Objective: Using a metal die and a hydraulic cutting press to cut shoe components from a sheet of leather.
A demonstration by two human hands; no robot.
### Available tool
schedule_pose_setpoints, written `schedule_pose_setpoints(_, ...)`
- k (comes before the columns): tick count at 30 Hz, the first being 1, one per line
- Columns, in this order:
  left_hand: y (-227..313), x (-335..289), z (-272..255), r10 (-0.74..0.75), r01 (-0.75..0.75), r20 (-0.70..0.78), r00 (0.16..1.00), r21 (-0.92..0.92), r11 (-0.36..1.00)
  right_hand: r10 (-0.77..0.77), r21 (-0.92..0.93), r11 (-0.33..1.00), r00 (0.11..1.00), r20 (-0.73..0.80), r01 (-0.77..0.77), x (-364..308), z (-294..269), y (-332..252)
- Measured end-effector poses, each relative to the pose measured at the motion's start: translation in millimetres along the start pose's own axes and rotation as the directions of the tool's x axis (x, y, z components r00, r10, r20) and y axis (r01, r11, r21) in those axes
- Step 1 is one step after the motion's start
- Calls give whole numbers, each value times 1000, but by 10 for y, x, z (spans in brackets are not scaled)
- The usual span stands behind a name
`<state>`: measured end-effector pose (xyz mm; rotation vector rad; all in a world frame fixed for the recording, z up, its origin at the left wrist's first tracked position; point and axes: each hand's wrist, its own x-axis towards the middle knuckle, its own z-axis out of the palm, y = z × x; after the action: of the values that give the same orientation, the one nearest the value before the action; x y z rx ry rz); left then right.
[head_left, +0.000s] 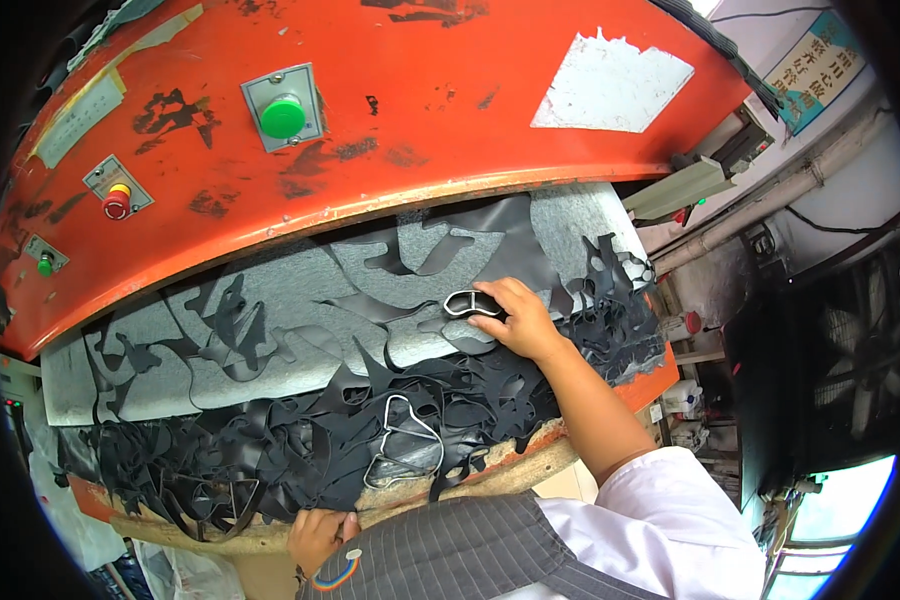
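My right hand (518,318) reaches over the grey cutting board (300,345). Thumb and fingers pinch one end of a small metal cutting die (460,303), a pointed outline with a crossbar. Under and around it lie cut black sheet material (515,250) and its thin leftover strips. My left hand (320,538) is at the bench's near edge beside black scraps, fingers curled; whether anything is in them is hidden. A larger, irregular metal cutting die (407,445) rests on the scrap pile between my hands.
An orange-red press beam (410,130) spans the far side, low over the board. It carries a large green button (283,117) and a red stop button (117,203). Black offcuts (270,440) heap along the near edge. A dark fan (850,350) stands at right.
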<state>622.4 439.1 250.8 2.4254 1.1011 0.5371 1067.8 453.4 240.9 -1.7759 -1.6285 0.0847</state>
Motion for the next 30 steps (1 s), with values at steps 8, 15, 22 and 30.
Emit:
schedule_pose_setpoints(8,-200,253,-429,-163,257,266,950,-371,892,30,-61,998,1000,-4,-30,-30,14,-43)
schedule_pose_setpoints(15,-1286,1075,-1568,-438,80,-514,738,-578,812,-133,-91,990,936,-327,109,178,-13,-1113)
schedule_pose_setpoints(22,-2074,1915,-2840,-300,75,-915,270,-290,954,61,330,939,890,-452,102,1051,150,-2503)
schedule_pose_setpoints(30,-682,391,-1228,-39,-32,-411,911,-165,986,220,-51,975,898,381,-217,-1061,-213,-2155)
